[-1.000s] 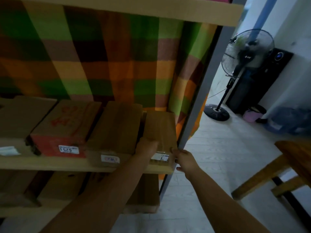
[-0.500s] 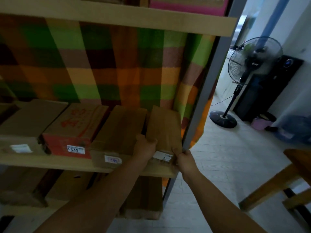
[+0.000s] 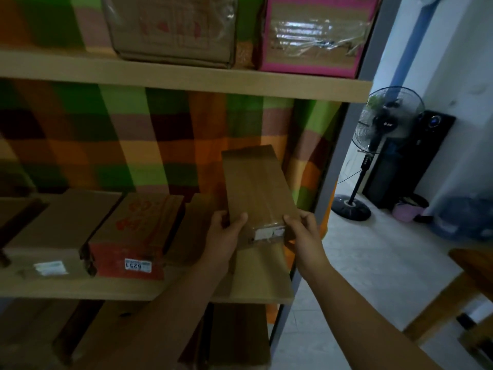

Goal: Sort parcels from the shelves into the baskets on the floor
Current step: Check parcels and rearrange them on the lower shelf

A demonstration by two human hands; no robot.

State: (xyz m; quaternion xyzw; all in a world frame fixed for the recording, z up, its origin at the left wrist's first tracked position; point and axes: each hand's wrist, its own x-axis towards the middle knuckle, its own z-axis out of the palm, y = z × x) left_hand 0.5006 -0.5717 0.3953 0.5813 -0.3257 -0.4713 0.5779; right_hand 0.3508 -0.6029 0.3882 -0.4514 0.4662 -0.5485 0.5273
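A narrow brown cardboard parcel (image 3: 257, 185) with a white label on its near end is lifted off the middle shelf (image 3: 80, 291) and tilted upward. My left hand (image 3: 224, 237) grips its near left corner, thumb on top. My right hand (image 3: 304, 236) grips the near right corner. On the same shelf lie a red-fronted box (image 3: 133, 236) labelled 6251, a plain brown box (image 3: 61, 231) to its left, and another brown box (image 3: 192, 231) partly hidden behind my left hand. No basket is in view.
The top shelf carries a taped brown box (image 3: 173, 30) and a pink-edged box (image 3: 317, 36). More boxes (image 3: 237, 335) sit on the lower shelf. A grey shelf post (image 3: 333, 161) stands right of the parcel. A standing fan (image 3: 384, 134), black speaker (image 3: 416, 161) and wooden furniture (image 3: 472, 279) are at right.
Both hands took hold of the narrow parcel's near end and lifted it off the shelf, raising it up and tilting it. The view rose, showing the top shelf.
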